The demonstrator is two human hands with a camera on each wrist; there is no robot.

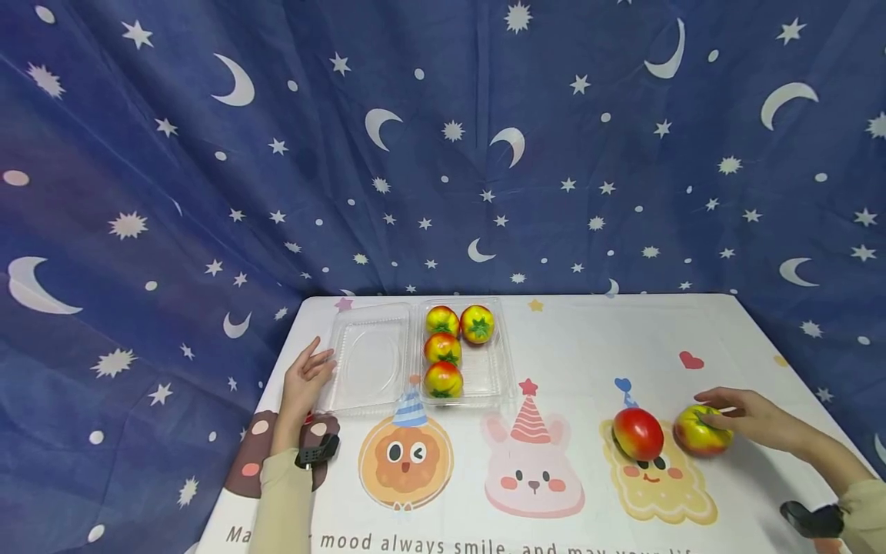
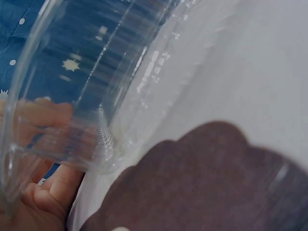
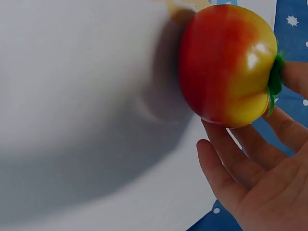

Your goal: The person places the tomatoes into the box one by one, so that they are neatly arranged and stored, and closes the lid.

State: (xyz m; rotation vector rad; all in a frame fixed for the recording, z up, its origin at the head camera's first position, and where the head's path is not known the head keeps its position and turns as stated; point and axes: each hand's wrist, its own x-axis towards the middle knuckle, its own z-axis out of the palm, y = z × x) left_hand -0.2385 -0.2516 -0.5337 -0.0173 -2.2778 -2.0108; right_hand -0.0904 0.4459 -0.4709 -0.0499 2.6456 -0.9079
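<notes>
My right hand (image 1: 757, 419) is at a toy persimmon (image 1: 702, 431) at the table's right. In the right wrist view the thumb lies at the green calyx of this red-and-yellow persimmon (image 3: 228, 67), with the fingers along its side. A red mango (image 1: 637, 434) lies just left of it. My left hand (image 1: 307, 379), fingers loosely bent, is beside the raised lid (image 1: 374, 358) of a clear plastic box (image 1: 484, 377); the left wrist view shows its fingers through the clear plastic (image 2: 103, 130). Several persimmons (image 1: 443, 350) sit in the box, mostly along its left side.
A white tablecloth (image 1: 581, 346) with printed cartoon figures and lettering covers the table. Behind and left of the table hangs a dark blue curtain (image 1: 429, 154) with moons and stars. Each wrist wears a dark camera strap (image 1: 318, 452).
</notes>
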